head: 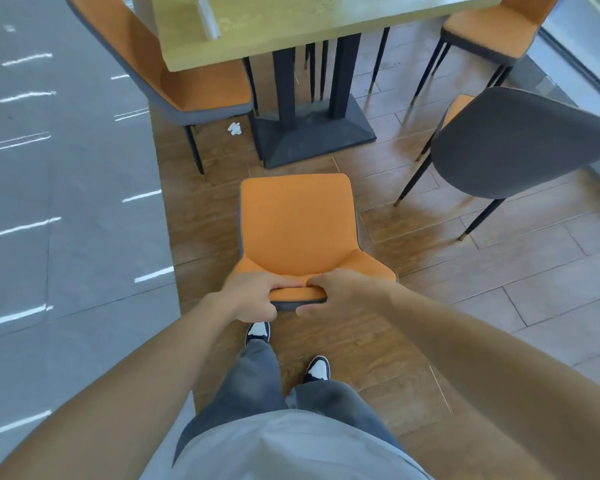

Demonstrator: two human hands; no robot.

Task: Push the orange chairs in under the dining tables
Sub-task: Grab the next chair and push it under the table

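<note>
Both the left hand [253,296] and right hand [336,292] have their fingers [284,284] closed over the top edge of the backrest of the orange chair [297,220], which stands on the wood floor [430,289] short of the tabletop [291,26]; it looks light, rigid, padded, likely to slide easily.

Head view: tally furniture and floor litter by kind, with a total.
Orange chairs: 4 — held one, left one, far right one, near right one with its grey back to the camera
Dining tables: 1
Crumpled white paper on the floor: 1
Total: 6
</note>
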